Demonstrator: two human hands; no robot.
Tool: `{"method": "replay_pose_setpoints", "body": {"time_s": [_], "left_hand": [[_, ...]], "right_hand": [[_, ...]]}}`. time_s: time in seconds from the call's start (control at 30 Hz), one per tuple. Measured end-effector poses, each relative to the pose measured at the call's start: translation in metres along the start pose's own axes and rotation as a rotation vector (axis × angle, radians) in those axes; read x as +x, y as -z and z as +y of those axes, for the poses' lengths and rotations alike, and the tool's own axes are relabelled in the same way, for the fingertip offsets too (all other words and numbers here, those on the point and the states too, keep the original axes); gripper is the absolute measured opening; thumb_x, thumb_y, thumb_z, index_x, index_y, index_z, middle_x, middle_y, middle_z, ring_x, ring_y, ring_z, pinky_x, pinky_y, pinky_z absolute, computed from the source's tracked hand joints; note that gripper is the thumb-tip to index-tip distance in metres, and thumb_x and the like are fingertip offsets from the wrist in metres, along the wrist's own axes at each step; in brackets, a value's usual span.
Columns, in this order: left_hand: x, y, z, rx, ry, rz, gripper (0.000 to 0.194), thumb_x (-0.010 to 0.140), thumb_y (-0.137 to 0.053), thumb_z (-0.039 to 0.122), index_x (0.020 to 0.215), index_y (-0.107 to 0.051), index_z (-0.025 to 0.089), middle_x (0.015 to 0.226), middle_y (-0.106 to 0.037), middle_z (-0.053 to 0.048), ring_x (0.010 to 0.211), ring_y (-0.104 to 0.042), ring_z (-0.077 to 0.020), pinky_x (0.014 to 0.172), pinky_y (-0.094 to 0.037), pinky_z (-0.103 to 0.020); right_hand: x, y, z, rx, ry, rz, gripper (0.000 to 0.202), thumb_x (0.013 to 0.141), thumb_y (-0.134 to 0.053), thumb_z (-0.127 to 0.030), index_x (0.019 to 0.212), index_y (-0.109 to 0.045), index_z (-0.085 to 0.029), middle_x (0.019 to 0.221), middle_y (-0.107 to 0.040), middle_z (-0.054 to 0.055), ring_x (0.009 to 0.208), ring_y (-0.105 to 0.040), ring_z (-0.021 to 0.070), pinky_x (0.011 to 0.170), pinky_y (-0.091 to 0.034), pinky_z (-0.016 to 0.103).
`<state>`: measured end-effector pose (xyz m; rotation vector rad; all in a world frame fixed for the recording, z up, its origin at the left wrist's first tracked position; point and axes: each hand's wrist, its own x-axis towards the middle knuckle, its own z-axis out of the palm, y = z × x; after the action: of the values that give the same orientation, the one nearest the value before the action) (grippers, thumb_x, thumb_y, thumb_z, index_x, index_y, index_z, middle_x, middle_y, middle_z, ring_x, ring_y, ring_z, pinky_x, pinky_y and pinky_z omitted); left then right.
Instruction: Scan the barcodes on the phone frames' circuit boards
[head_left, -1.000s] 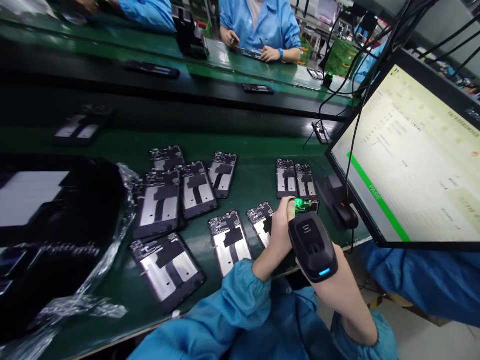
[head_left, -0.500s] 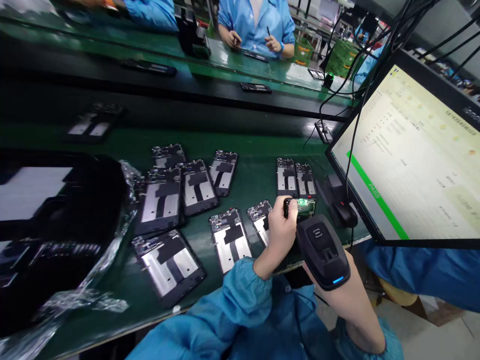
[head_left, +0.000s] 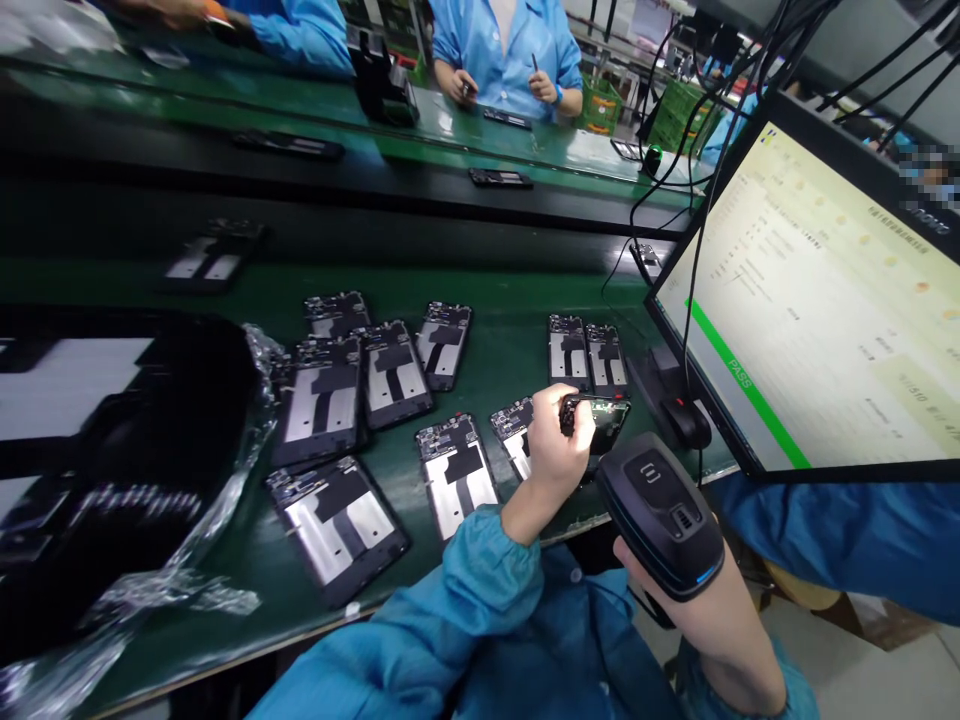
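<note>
My left hand (head_left: 556,440) grips a phone frame (head_left: 609,420) by its left end, tilted up above the table's front edge. Below and right of it, my right hand (head_left: 637,565) holds a black handheld scanner (head_left: 660,515) with a blue light; the scanner hides most of the fingers. One open phone frame (head_left: 516,435) lies partly behind my left hand, and another (head_left: 456,475) lies to its left. Two more phone frames (head_left: 566,350) sit side by side beyond the hand. Several others (head_left: 322,400) are grouped further left, some overlapping.
A monitor (head_left: 817,310) showing a green PASS bar stands at the right, with a mouse (head_left: 686,422) beside it and cables hanging in front. Plastic-edged black object (head_left: 195,400) at left. A dark belt (head_left: 390,215) carries phone frames. Two people work across it.
The scanner in my right hand has moved slightly right and down, away from the held phone frame. The green light on that frame has faded. A phone frame on the belt has shifted right.
</note>
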<state>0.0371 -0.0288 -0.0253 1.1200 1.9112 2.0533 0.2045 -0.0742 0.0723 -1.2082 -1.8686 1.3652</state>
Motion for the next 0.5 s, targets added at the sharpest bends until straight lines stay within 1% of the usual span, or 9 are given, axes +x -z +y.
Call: {"method": "replay_pose_setpoints", "body": {"time_s": [0.07,0.17,0.3,0.4,0.43,0.5], "left_hand": [[-0.001,0.000,-0.003,0.002,-0.055,0.015,0.020,0.087,-0.058,0.028,0.104,-0.053,0.019,0.089,-0.062,-0.003,0.077,-0.063,-0.0145,0.070,-0.051,-0.027],[-0.002,-0.002,-0.008,0.010,-0.111,0.028,0.024,0.086,-0.060,0.028,0.107,-0.053,0.019,0.092,-0.063,-0.004,0.080,-0.065,-0.0155,0.072,-0.053,-0.028],[-0.001,-0.005,-0.013,0.022,-0.167,0.008,0.029,0.086,-0.061,0.028,0.111,-0.050,0.019,0.094,-0.063,-0.005,0.081,-0.067,-0.0153,0.071,-0.054,-0.027],[-0.001,-0.009,-0.013,0.017,-0.218,-0.007,0.030,0.088,-0.060,0.029,0.114,-0.048,0.019,0.099,-0.062,-0.006,0.081,-0.067,-0.0143,0.070,-0.055,-0.026],[-0.001,-0.011,-0.013,0.013,-0.231,-0.010,0.031,0.088,-0.060,0.030,0.115,-0.048,0.019,0.100,-0.062,-0.006,0.083,-0.067,-0.0145,0.071,-0.056,-0.027],[-0.002,-0.014,-0.011,-0.005,-0.244,-0.017,0.035,0.088,-0.061,0.032,0.117,-0.046,0.019,0.101,-0.062,-0.006,0.085,-0.067,-0.0154,0.073,-0.056,-0.028]], "right_hand": [[-0.004,0.001,0.005,0.032,-0.017,0.013,0.022,0.074,-0.078,-0.027,0.094,-0.068,-0.022,0.079,-0.077,0.003,0.066,-0.073,0.0242,0.060,-0.062,0.033],[-0.009,0.004,0.010,0.073,-0.037,0.064,0.030,0.073,-0.080,-0.029,0.100,-0.068,-0.023,0.084,-0.079,0.003,0.070,-0.075,0.0256,0.065,-0.064,0.035],[-0.011,0.009,0.013,0.083,-0.068,0.033,0.026,0.073,-0.080,-0.031,0.094,-0.069,-0.021,0.083,-0.079,0.006,0.070,-0.074,0.0261,0.066,-0.063,0.036],[-0.013,0.014,0.015,0.038,-0.087,0.105,0.029,0.071,-0.081,-0.036,0.093,-0.069,-0.020,0.082,-0.078,0.007,0.071,-0.074,0.0260,0.069,-0.062,0.037],[-0.014,0.016,0.016,0.023,-0.083,0.110,0.029,0.072,-0.080,-0.038,0.091,-0.069,-0.020,0.080,-0.077,0.007,0.070,-0.073,0.0257,0.069,-0.062,0.037],[-0.015,0.021,0.019,0.004,-0.076,0.075,0.025,0.073,-0.078,-0.039,0.086,-0.069,-0.020,0.076,-0.076,0.007,0.067,-0.072,0.0250,0.065,-0.061,0.035]]}}
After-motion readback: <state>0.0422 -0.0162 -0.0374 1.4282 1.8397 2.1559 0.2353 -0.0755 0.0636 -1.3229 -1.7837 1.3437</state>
